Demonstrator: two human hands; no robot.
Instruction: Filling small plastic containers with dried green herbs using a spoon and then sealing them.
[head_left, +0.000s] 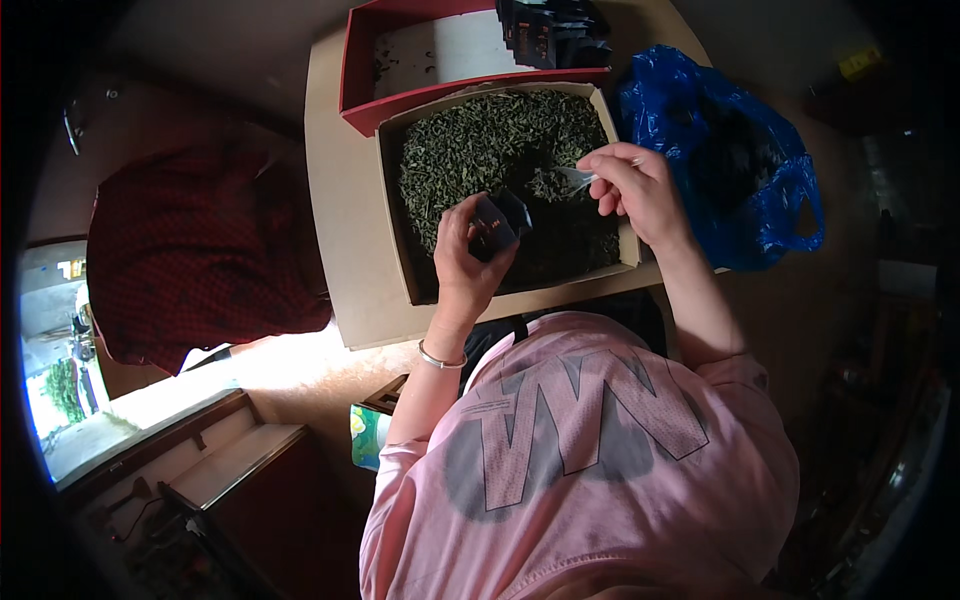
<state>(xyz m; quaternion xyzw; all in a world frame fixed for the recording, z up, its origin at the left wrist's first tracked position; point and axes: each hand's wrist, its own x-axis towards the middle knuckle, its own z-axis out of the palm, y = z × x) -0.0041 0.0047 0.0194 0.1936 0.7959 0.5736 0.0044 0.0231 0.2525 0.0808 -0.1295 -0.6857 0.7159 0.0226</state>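
My left hand (466, 247) grips a small dark pouch (496, 225) whose mouth gapes toward the right. Between the thumb and fingers of my right hand (637, 187) is a clear plastic spoon (577, 178). Its bowl carries dark green dried leaves, likely tea, a little to the right of the pouch. Beneath both hands lies a shallow cardboard box (395, 225) holding loose dried leaves (480, 135). The leaves are heaped at the far side and thin toward me, where shadow hides the bottom.
Behind the cardboard box stands a red box (360, 67) with a white inside. Several dark packets (536, 37) are stacked in its right end. A blue plastic bag (780, 172) sits at the table's right. Red checked cloth (195, 255) hangs left of the wooden table (337, 225).
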